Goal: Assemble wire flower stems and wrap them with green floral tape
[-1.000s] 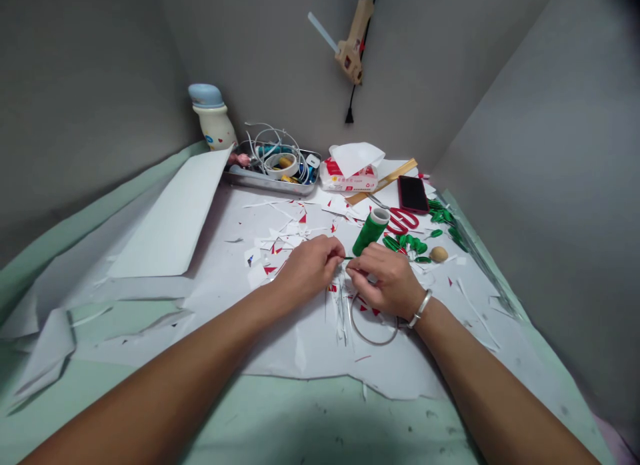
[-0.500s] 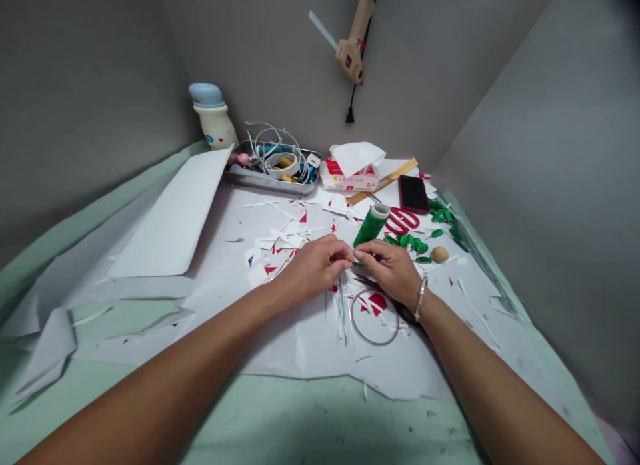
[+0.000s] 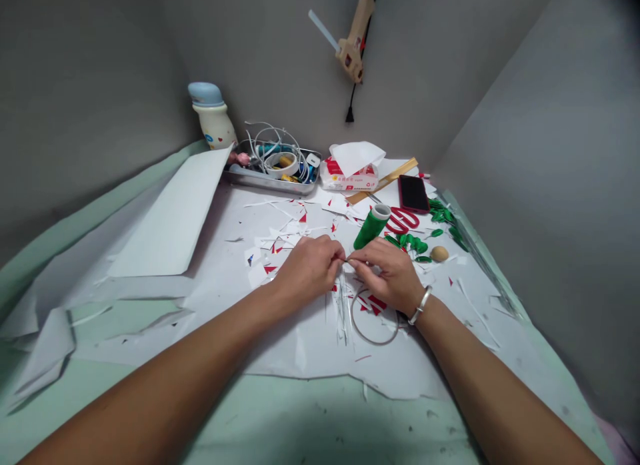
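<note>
My left hand (image 3: 311, 268) and my right hand (image 3: 390, 273) meet over the middle of the white paper sheet (image 3: 220, 278), fingertips pinched together on something thin, seemingly a wire or a strand of green tape; I cannot make it out. A green tape roll (image 3: 371, 227) lies tilted just beyond my right fingers. A wire ring (image 3: 374, 321) lies on the paper under my right wrist, with red and white paper scraps (image 3: 280, 241) scattered around. A silver bangle sits on my right wrist.
A metal tray (image 3: 273, 178) of cables and tape stands at the back, beside a white bottle (image 3: 213, 118) and a tissue pack (image 3: 350, 175). Red scissors (image 3: 403, 219), a phone (image 3: 413, 193), green leaves (image 3: 443, 218) and a wooden ruler (image 3: 385, 180) lie back right. A glue gun (image 3: 353, 41) hangs on the wall.
My right hand has turned and shifted slightly back toward me, its wrist now covering part of the wire ring again. My left hand stays pinched in place.
</note>
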Tool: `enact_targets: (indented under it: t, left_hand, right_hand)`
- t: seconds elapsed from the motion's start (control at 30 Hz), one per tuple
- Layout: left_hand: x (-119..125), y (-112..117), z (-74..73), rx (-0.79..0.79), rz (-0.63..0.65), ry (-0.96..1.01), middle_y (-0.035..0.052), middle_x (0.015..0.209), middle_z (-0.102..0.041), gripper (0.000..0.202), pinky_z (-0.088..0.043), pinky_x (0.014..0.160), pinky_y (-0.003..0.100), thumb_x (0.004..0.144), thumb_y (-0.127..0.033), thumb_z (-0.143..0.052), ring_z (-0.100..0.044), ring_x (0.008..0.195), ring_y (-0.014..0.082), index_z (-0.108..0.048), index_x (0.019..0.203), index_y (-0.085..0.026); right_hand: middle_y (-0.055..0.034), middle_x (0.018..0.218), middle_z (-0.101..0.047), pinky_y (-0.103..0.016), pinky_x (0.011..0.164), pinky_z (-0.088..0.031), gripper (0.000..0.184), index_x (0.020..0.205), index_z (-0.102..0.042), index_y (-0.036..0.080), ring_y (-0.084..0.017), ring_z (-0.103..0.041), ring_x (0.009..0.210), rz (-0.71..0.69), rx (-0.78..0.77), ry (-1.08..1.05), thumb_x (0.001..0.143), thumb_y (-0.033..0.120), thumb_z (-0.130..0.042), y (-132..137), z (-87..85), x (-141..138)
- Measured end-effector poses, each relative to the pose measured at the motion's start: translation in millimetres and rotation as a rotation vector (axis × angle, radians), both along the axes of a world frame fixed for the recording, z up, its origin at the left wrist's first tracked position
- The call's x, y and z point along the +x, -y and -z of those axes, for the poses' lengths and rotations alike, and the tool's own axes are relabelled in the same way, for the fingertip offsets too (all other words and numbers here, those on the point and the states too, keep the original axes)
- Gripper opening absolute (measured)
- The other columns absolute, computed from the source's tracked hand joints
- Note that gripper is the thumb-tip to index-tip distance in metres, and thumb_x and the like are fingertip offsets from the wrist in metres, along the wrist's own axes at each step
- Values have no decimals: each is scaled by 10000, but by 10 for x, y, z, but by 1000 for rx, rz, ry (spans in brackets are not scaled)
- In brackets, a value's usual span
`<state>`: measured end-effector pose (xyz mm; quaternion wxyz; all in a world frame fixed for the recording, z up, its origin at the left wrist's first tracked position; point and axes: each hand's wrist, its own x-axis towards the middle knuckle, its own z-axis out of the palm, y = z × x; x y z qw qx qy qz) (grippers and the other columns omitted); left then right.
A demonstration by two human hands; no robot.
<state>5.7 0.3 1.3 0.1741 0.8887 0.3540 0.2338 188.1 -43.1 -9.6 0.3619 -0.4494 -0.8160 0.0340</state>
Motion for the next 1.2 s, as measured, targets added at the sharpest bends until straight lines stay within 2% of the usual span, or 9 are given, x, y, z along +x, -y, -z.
enact_targets:
  t: [0.1,0.2,0.37,0.53,0.67,0.77,0.87,1.0,1.2]
  left_hand:
    - [1,6,5,-15,87,0,26,790,-614,151,-404,773,335,793,-119,-477,-525,713,157,-614,799,-183]
    - [6,5,-25,-147,123,94,19,813,-615,131,-418,749,308,789,-129,-491,-539,733,147,-609,804,-185]
    - [8,-14,-91,-345,22,275,25,864,-635,118,-446,714,289,822,-205,-485,-571,792,153,-601,832,-184]
    - [1,-36,-53,-168,-113,223,36,838,-618,118,-437,739,322,824,-197,-479,-558,789,172,-595,812,-183]
    - [0,-24,2,-33,-15,54,38,801,-619,144,-410,778,356,796,-125,-479,-541,749,177,-612,797,-181]
    - [5,-7,2,-51,84,42,24,787,-619,152,-407,780,336,779,-104,-495,-538,730,162,-620,795,-189]
    - [8,-2,-40,-184,113,147,24,841,-632,135,-421,757,300,795,-131,-501,-562,768,150,-621,812,-190]
    - [4,-18,-85,-302,12,286,27,874,-644,114,-441,737,289,822,-193,-501,-578,810,154,-614,829,-185]
    - [-10,-39,-24,-94,-134,183,40,839,-620,123,-427,745,329,822,-174,-483,-552,785,176,-606,815,-181]
  right_hand:
    - [-32,712,-624,-308,688,-422,150,829,-667,197,-168,-532,707,47,-38,-75,883,221,-530,-38,8,35]
    - [-29,730,-635,-297,677,-433,157,811,-671,197,-160,-552,704,85,-107,-155,880,232,-535,-78,35,74]
    - [-24,742,-651,-296,686,-440,151,846,-683,210,-162,-567,718,47,-157,-128,871,216,-534,-90,70,71]
    - [-26,730,-649,-309,685,-430,145,862,-680,219,-167,-535,706,-55,-88,49,867,226,-535,-19,38,-4]
    - [-39,741,-639,-317,696,-427,150,873,-672,207,-176,-534,723,-9,-18,12,880,234,-524,1,3,-8]
    - [-32,711,-621,-315,686,-422,155,836,-669,206,-175,-532,704,75,-32,-67,884,229,-522,-34,12,35]
    - [-26,715,-623,-298,664,-425,153,817,-669,206,-165,-542,692,109,-90,-134,878,222,-530,-81,49,75]
    - [-21,721,-639,-292,670,-426,139,842,-677,208,-162,-542,701,29,-124,-62,868,204,-540,-84,77,60]
    - [-27,723,-635,-301,670,-417,133,866,-674,213,-170,-521,712,-60,-50,66,868,218,-541,14,13,-29]
